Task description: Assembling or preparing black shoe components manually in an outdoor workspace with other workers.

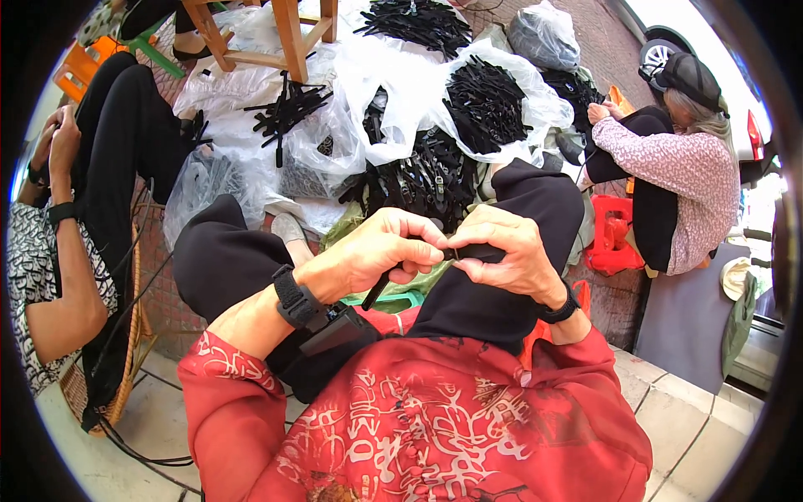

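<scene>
In front of my lap, a black strap (478,250) is stretched between my two hands. My left hand (381,251) pinches one part of it between thumb and fingers, and a black end hangs down below that palm. The fingers of my right hand (506,251) are closed round the other part, close to the left fingertips. A small shiny bit shows where the hands meet; its shape is too small to make out. Just beyond my knees lies a heap of black straps with metal buckles (422,180).
An open white plastic bag (531,109) holds more black straps. Another strap pile (288,109) lies on white sheeting near a wooden stool (293,42). One person sits at the left, another at the right beside a red plastic stool (613,234). Dark cables (150,460) run at lower left.
</scene>
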### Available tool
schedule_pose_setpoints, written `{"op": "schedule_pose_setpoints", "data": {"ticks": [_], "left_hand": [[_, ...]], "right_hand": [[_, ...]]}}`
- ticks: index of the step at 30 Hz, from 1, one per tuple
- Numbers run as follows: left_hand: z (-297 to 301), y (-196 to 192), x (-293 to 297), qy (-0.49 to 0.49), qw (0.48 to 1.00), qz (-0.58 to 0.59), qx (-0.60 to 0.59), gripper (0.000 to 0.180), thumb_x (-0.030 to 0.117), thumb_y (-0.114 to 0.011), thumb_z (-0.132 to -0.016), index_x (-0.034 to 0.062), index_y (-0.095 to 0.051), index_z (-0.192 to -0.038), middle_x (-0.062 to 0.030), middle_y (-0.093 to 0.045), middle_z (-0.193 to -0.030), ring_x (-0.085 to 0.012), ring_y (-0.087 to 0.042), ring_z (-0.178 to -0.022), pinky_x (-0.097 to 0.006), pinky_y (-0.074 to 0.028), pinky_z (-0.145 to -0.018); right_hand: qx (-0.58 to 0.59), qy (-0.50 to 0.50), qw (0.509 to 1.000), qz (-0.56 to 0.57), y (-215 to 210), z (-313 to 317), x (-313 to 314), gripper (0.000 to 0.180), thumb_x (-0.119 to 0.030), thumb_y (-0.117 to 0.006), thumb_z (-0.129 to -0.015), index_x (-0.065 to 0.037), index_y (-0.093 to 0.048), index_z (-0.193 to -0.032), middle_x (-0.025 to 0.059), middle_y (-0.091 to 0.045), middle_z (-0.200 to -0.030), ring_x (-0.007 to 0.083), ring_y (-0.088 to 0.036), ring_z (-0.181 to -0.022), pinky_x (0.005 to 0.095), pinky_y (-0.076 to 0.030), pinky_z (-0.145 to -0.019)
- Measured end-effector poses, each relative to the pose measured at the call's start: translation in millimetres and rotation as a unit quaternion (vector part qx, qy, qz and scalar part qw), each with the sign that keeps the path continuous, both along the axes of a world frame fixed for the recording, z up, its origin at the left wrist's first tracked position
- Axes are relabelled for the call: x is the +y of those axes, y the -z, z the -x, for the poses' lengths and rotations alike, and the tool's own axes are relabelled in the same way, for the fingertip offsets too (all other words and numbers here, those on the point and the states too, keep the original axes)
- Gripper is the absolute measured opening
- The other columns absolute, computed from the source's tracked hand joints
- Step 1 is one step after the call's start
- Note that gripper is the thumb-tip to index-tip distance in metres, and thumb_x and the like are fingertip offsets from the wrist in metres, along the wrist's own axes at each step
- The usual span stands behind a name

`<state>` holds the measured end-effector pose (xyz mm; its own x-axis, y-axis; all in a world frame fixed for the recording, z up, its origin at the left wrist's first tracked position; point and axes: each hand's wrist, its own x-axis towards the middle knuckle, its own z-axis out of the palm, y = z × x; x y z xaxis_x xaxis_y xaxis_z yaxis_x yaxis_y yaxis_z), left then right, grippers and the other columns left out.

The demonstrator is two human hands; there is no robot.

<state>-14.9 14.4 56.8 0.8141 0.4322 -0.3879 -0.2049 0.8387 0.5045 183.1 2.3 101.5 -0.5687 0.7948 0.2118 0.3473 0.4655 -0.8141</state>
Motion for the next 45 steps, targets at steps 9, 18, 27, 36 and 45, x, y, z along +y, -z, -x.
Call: {"op": "schedule_pose_setpoints", "data": {"ticks": [9, 18, 27, 36, 45], "left_hand": [[2, -1, -5, -0.022, 0.997, -0.001, -0.071, 0.011, 0.001, -0.059, -0.075, 0.0032, -0.059, -0.086, -0.0045, -0.051, -0.060, -0.0071, -0.042, -0.047, -0.019, -0.029, -0.038], [3, 0, -8, -0.016, 0.993, 0.014, -0.119, 0.013, 0.003, -0.058, -0.077, 0.0024, -0.058, -0.089, -0.0055, -0.052, -0.064, -0.0080, -0.043, -0.049, -0.019, -0.031, -0.041], [-3, 5, -12, -0.067, 0.996, -0.050, -0.014, 0.009, 0.008, -0.059, -0.076, 0.0031, -0.060, -0.084, 0.0006, -0.050, -0.061, -0.0039, -0.039, -0.047, -0.017, -0.029, -0.040], [-6, -14, -2, -0.051, 0.979, -0.162, 0.114, 0.008, 0.011, -0.061, -0.074, 0.0051, -0.061, -0.080, 0.0040, -0.051, -0.061, -0.0004, -0.038, -0.047, -0.016, -0.027, -0.040], [2, -2, -9, -0.084, 0.994, -0.047, -0.056, 0.012, 0.005, -0.060, -0.075, 0.0016, -0.059, -0.086, -0.0046, -0.053, -0.062, -0.0073, -0.041, -0.048, -0.019, -0.028, -0.038]], "right_hand": [[0.064, 0.016, 0.993, 0.093, 1, -3, -3, 0.022, -0.001, -0.062, -0.060, -0.001, -0.060, -0.082, 0.0078, -0.058, -0.074, 0.0173, -0.056, -0.067, 0.0258, -0.044, -0.061], [0.096, 0.012, 0.982, 0.164, 2, -6, -5, 0.021, -0.002, -0.062, -0.062, 0.000, -0.058, -0.082, 0.0076, -0.057, -0.075, 0.0151, -0.055, -0.067, 0.0244, -0.043, -0.061], [0.031, 0.056, 0.996, -0.057, 1, 13, -9, 0.022, 0.004, -0.059, -0.054, -0.003, -0.054, -0.075, 0.0062, -0.052, -0.068, 0.0192, -0.050, -0.062, 0.0269, -0.042, -0.056], [-0.053, 0.023, 0.987, -0.149, 1, 9, -5, 0.028, 0.005, -0.061, -0.054, -0.004, -0.056, -0.081, 0.0061, -0.053, -0.071, 0.0205, -0.051, -0.065, 0.0283, -0.044, -0.055], [0.015, 0.014, 1.000, 0.002, -11, 3, 2, 0.023, 0.001, -0.063, -0.059, -0.003, -0.061, -0.082, 0.0075, -0.060, -0.075, 0.0177, -0.058, -0.066, 0.0251, -0.047, -0.058]]}}
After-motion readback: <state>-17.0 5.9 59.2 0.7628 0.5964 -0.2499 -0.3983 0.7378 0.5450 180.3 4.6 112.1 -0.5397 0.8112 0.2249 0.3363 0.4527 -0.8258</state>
